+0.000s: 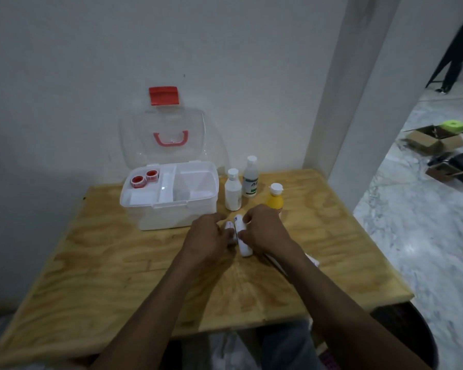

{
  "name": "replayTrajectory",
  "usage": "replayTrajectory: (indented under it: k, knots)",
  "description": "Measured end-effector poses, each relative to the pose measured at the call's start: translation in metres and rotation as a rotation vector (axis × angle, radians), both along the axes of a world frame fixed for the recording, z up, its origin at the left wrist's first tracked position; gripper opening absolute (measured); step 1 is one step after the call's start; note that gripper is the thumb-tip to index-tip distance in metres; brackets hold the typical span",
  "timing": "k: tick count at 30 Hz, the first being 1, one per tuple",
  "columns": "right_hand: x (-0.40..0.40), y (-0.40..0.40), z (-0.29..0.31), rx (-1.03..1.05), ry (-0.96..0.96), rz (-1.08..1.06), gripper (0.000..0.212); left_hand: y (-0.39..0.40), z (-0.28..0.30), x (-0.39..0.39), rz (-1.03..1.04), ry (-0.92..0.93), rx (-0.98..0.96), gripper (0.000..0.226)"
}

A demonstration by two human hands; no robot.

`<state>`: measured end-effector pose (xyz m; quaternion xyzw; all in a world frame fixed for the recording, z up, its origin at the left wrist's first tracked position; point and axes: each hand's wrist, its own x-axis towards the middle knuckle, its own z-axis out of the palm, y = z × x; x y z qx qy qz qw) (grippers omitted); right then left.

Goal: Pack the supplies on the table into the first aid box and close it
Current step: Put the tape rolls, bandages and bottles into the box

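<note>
Grainy, matt wooden table (pixel 96 263); glossy white plastic first aid box (pixel 171 212) with clear plastic lid (pixel 134 134); smooth plastic bottles (pixel 233 193).

No text, brand or number is legible anywhere in the head view.

Markings present but unreadable:

- Clear bottle (pixel 250 177), well beyond the fingertips of the right hand (pixel 265 229): a label with a dark green graphic and a green band; the characters do not resolve.
- Long white tube (pixel 242 236), between the fingers of both hands: a small blue mark near its far end, too blurred to read.
- Short white tube (pixel 229 226), at the fingertips of the left hand (pixel 207 235): faint reddish print, illegible.
- Two tape rolls (pixel 144 178) in the first aid box (pixel 171 206), well beyond the left fingertips: red-and-white patterning, no readable characters.
</note>
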<state>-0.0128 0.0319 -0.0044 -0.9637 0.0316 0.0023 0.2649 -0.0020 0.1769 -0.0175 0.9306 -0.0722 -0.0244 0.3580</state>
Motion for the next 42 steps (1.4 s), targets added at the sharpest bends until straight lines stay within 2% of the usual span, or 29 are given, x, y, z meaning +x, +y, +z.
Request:
replayTrajectory:
  k: [4,11,20,24,28,33,38,42]
  knots:
    - [0.001,-0.001,-0.001,0.013,0.043,-0.007,0.040,0.004,0.000,0.002,-0.056,0.055,0.012,0.034]
    - [0.000,0.000,0.003,0.103,0.109,0.008,0.054,0.007,-0.004,-0.011,-0.002,-0.003,-0.175,0.029]
    - [-0.016,0.006,0.020,0.426,0.111,0.051,0.060,0.027,0.008,-0.032,0.054,-0.111,-0.433,0.023]
    - [-0.019,0.019,0.037,0.538,-0.001,0.065,0.068,0.052,0.029,-0.043,0.105,-0.154,-0.501,0.026]
    - [-0.011,0.040,0.065,0.592,-0.097,0.127,0.074,0.085,0.053,-0.040,0.186,-0.243,-0.456,0.028]
    - [0.015,0.072,0.091,0.583,-0.142,0.154,0.067,0.125,0.075,-0.016,0.289,-0.341,-0.318,0.027]
    - [0.053,0.102,0.100,0.546,-0.132,0.124,0.062,0.148,0.088,0.016,0.324,-0.325,-0.137,0.023]
    - [0.077,0.124,0.102,0.477,-0.092,0.129,0.065,0.152,0.088,0.042,0.276,-0.274,0.019,0.030]
